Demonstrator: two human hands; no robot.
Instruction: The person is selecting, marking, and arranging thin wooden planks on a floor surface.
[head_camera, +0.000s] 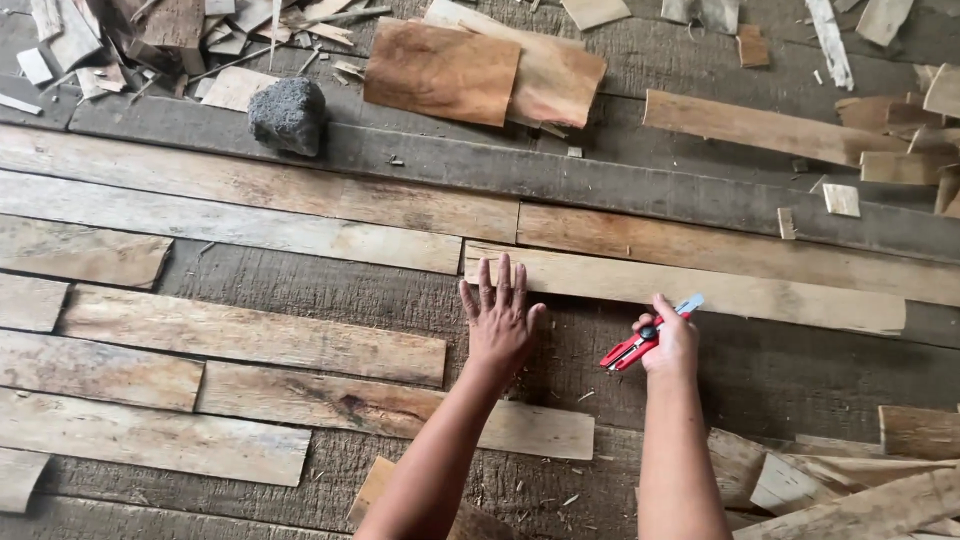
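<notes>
Two bare hands worked over a rough grey plank floor (330, 290) strewn with thin wood strips. The left hand (498, 320) lay flat and open, fingers spread, its fingertips resting on the near end of a long pale strip (700, 285) that ran off to the right. The right hand (672, 345) was closed around a red utility knife (640, 342), whose blade tip pointed up and to the right, just touching or just short of the lower edge of that same strip; which of the two could not be told. The knife sat between the hands, nearer the right one.

Several more strips lay in rows to the left, side by side. A dark grey stone (287, 115) sat on a plank well above the hands, with a broad brown sheet of veneer (440, 70) beside it. Loose offcuts (840, 480) were piled at the lower right, near the right forearm.
</notes>
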